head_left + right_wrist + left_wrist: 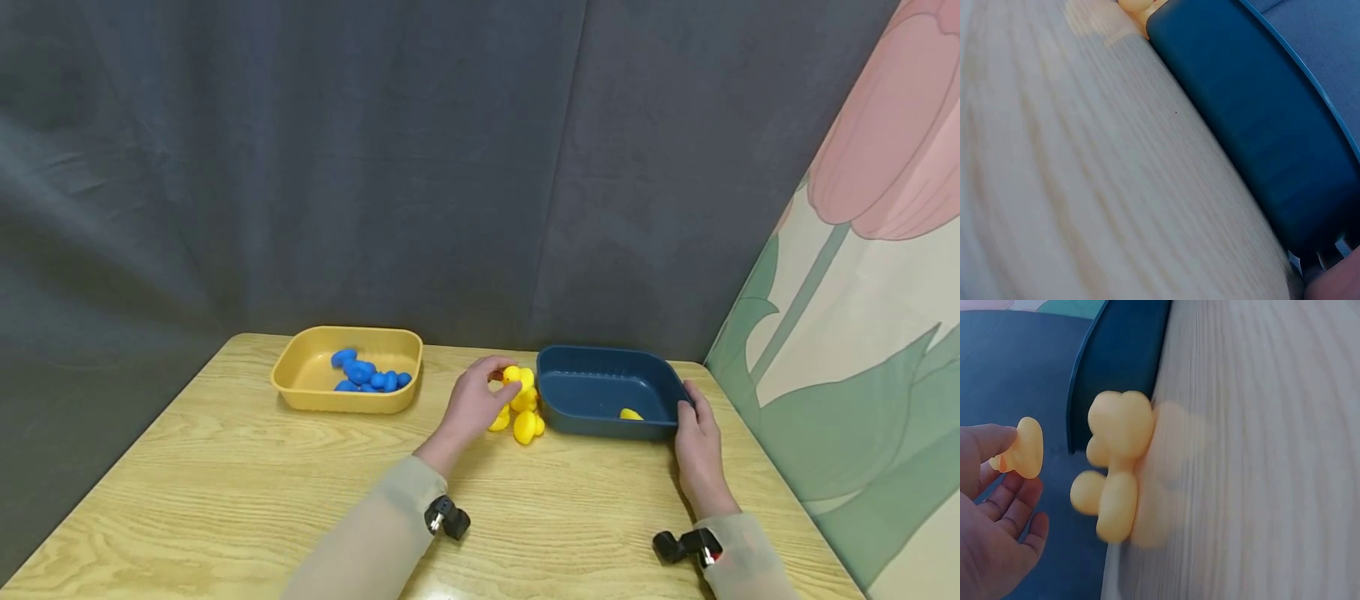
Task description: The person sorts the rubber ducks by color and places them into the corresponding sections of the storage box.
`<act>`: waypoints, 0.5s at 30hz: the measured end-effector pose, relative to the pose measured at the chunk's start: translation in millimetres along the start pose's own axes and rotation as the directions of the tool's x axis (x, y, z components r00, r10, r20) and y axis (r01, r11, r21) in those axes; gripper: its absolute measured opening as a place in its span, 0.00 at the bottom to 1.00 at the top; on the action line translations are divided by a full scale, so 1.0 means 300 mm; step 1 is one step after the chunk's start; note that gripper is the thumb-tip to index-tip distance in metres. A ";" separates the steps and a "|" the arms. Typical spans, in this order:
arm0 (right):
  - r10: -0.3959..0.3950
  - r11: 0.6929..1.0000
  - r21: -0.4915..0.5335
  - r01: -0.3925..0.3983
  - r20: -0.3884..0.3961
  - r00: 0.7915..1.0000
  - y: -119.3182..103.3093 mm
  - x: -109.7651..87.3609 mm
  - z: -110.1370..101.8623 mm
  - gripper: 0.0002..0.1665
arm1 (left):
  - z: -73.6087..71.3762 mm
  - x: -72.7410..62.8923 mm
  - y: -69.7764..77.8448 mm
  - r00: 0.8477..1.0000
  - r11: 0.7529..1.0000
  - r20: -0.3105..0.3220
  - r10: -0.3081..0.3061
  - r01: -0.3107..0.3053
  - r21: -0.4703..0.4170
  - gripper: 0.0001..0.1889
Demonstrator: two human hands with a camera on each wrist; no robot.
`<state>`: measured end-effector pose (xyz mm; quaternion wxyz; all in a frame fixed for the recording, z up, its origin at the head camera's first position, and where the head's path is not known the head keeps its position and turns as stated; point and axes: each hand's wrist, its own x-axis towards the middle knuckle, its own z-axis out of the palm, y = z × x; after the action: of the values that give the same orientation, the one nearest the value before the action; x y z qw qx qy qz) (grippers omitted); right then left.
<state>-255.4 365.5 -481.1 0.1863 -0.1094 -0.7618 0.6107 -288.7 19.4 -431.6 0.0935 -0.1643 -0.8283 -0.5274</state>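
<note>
My left hand (472,402) pinches a small yellow toy duck (1032,449) between thumb and fingers, raised off the table in the left wrist view. Just below and beside it, several more yellow ducks (525,427) lie clustered on the wood against the left end of a dark blue bin (585,390). One yellow piece (630,414) shows inside that bin, near its front wall. At the bin's right end, my right hand (699,442) grips the rim and side; in the right wrist view only a bit of this hand shows at the lower corner.
A yellow bin (341,402) with several blue toys (360,372) in it stands at the back left of the wooden table (225,492). Behind the table hangs a dark grey curtain (375,167). A panel with painted tulips (870,358) borders the right side.
</note>
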 end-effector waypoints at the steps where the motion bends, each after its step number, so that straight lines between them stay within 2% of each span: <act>1: 0.001 1.000 -0.001 -0.001 0.000 1.000 0.000 -0.001 0.000 0.37 | 0.011 0.001 0.005 1.000 1.000 0.000 0.005 -0.005 -0.003 0.19; 11: 0.000 1.000 -0.016 0.000 -0.003 1.000 -0.005 -0.005 0.004 0.37 | 0.120 0.007 0.038 0.999 0.998 0.029 0.034 -0.035 0.043 0.19; 15: 0.002 1.000 -0.016 -0.002 -0.003 1.000 -0.008 -0.008 0.004 0.37 | 0.151 0.005 0.053 0.997 0.996 0.033 0.064 -0.066 0.055 0.19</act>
<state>-253.7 363.0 -479.4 0.1861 -0.1126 -0.7664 0.6044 -283.4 66.9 -436.9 0.1024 -0.1965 -0.8384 -0.4980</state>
